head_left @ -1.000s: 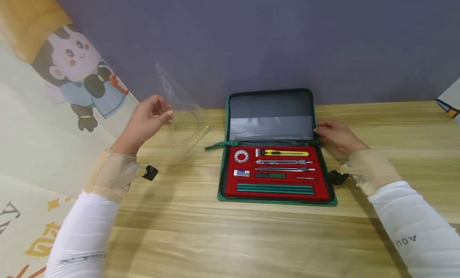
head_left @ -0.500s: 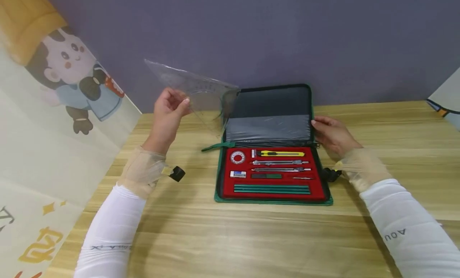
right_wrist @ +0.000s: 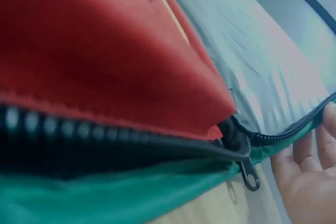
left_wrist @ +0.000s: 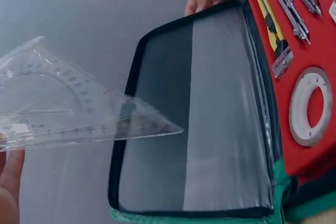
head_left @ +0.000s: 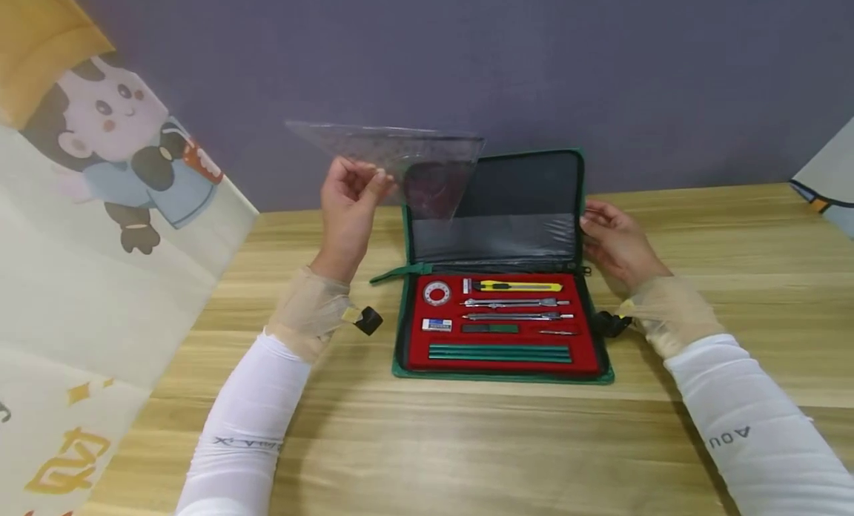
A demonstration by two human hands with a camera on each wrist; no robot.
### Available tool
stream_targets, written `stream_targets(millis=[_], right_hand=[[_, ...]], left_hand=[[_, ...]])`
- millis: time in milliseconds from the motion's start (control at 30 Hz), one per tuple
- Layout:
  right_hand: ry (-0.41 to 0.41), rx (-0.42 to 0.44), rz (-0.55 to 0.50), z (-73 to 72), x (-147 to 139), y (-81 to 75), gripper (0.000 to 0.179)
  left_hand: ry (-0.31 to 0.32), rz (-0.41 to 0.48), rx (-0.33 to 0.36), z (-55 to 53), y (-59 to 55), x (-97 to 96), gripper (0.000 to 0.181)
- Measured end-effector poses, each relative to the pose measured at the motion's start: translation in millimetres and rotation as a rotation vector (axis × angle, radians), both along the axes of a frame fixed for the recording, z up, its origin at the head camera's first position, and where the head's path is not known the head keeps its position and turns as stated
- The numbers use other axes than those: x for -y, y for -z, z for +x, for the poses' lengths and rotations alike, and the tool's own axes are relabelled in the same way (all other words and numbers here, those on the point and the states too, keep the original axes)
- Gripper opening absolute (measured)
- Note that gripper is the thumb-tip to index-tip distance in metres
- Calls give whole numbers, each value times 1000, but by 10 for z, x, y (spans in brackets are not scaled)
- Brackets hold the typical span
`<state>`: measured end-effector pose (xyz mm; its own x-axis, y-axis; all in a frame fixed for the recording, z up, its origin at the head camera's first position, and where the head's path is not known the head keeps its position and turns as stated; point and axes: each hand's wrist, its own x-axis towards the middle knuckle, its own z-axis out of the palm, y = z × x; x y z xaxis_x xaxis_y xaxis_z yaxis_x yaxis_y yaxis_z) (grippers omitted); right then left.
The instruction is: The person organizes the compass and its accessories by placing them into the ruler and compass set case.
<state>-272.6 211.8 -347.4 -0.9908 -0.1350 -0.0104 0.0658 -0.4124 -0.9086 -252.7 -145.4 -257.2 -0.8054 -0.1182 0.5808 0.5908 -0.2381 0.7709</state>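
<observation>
In the head view my left hand (head_left: 350, 216) pinches a clear triangular set square (head_left: 437, 167) at one side, raised in front of the case lid. A protractor arc and scale marks show on the set square (left_wrist: 100, 98) in the left wrist view, its sharp corner overlapping the lid. The green zip case lies open, its lid (head_left: 527, 190) tilted up and fitted with a clear pocket (left_wrist: 226, 124). At the lid's right edge my right hand (head_left: 620, 242) holds on, thumb at the rim and fingers behind it. A zip pull (right_wrist: 250, 176) hangs nearby.
The red tray (head_left: 500, 338) holds a yellow utility knife (head_left: 520, 286), metal compasses (head_left: 517, 316), an eraser (head_left: 437, 325), a white ring (head_left: 437, 293) and green pencils (head_left: 500, 352). A wrist strap (head_left: 400, 271) sticks out left. Behind the wooden table (head_left: 467, 442) rises a grey wall.
My left hand has moved right and up with the set square, turning it in front of the lid. The lid stands slightly steeper, with my right hand at its edge.
</observation>
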Motion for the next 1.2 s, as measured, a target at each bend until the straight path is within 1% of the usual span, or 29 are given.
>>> stream_targets(millis=[233,367,500,633,767,867,1000,1200], right_hand=[[-1,-141,96,-9,41,24,22],[34,-174,153,-20,69,22,23],[84,-187,206,-26,102,31,25],[106,-203,226,-28,129,48,27],[103,-209,227,-31,137,51,28],[91,-211,209,-34,131,44,29],[74,-217,188,-34,122,35,27],[62,-219,200,-32,113,25,26]], left_hand=[[-11,31,-62,-24,-37,-98,23],[-5,48,-76,-62,-37,-133,25],[-4,50,-93,-110,-10,-150,27],[-7,53,-107,-149,24,-146,26],[1,64,-110,-175,43,-140,27],[7,69,-112,-191,53,-141,28],[14,83,-119,-213,71,-136,23],[35,83,-121,-253,110,-133,20]])
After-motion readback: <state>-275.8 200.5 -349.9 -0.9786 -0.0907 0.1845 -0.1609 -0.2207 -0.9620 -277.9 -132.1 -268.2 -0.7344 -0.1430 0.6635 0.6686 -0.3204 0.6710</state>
